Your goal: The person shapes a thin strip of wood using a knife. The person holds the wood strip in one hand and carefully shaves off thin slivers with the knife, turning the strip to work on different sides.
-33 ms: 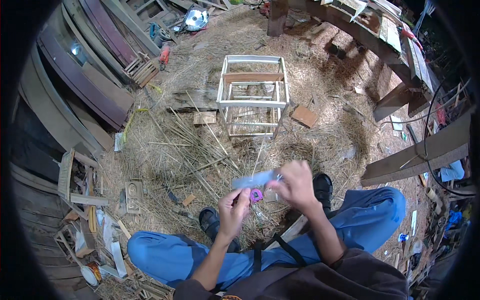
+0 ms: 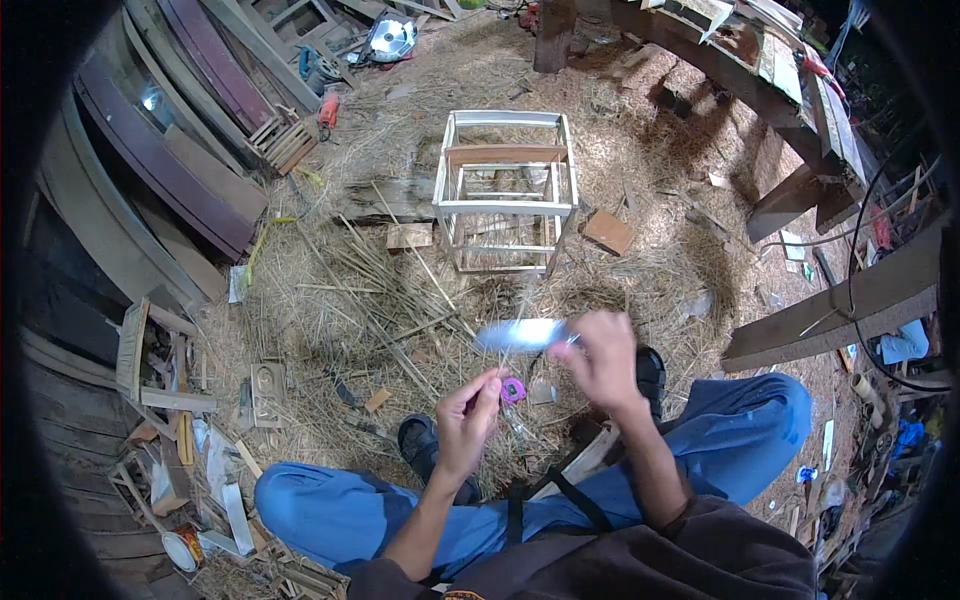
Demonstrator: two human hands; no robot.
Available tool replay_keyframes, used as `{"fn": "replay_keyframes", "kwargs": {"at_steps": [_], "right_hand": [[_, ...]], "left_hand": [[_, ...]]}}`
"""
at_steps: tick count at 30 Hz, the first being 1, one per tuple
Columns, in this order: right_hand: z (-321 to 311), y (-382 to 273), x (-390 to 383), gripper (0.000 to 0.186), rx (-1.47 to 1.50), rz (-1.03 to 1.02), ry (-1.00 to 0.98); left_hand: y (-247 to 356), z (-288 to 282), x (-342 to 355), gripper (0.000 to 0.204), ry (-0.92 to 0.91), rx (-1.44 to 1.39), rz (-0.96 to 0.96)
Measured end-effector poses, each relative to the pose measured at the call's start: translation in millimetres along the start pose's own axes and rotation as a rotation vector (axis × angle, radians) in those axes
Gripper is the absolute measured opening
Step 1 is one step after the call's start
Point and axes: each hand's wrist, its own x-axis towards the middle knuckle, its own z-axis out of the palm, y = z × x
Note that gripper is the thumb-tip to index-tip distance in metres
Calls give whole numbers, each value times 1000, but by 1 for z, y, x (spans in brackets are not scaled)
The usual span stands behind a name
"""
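Note:
My left hand [image 2: 470, 425] pinches a thin pale strip [image 2: 503, 368], probably bamboo or wood, pointing upward. My right hand [image 2: 605, 360] grips a knife with a broad, shiny blade [image 2: 520, 333], blurred and held above the left fingertips. Whether the blade touches the strip is unclear. A pink tape measure [image 2: 513, 390] lies on the straw-covered ground just beyond my left fingers.
A white wooden frame [image 2: 505, 207] stands ahead among loose slats [image 2: 390, 300]. A wooden block [image 2: 608, 232] lies to its right, a circular saw [image 2: 392, 38] at back left. Planks [image 2: 170, 170] lean at left; heavy beams [image 2: 830, 295] line the right.
My right hand and the knife have shifted right and slightly upward, away from my left fingertips. My left hand is nearly still, and more of the strip now shows.

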Motion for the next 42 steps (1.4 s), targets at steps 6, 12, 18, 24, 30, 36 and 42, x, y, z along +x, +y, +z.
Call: {"fn": "replay_keyframes", "kwargs": {"at_steps": [6, 12, 18, 24, 30, 36, 42], "right_hand": [[-33, 31, 13, 24, -111, 453, 316], [-17, -3, 10, 29, 84, 66, -43], [7, -22, 3, 36, 232, -102, -231], [-5, -14, 14, 42, 174, -152, -193], [-7, -5, 16, 41, 98, -133, -111], [-22, 24, 25, 28, -79, 160, 107], [-3, 10, 19, 30, 37, 149, 102]], "left_hand": [[-3, -1, 0, 16, 62, -1, 64], [-1, 3, 13, 17, 77, 36, 125], [-20, 3, 17, 31, 34, -22, 130], [-7, 14, 19, 31, -39, -158, 84], [-4, 12, 24, 30, -55, -104, 127], [2, 9, 16, 29, -85, -118, 63], [-13, 0, 20, 28, 4, -44, 73]]}}
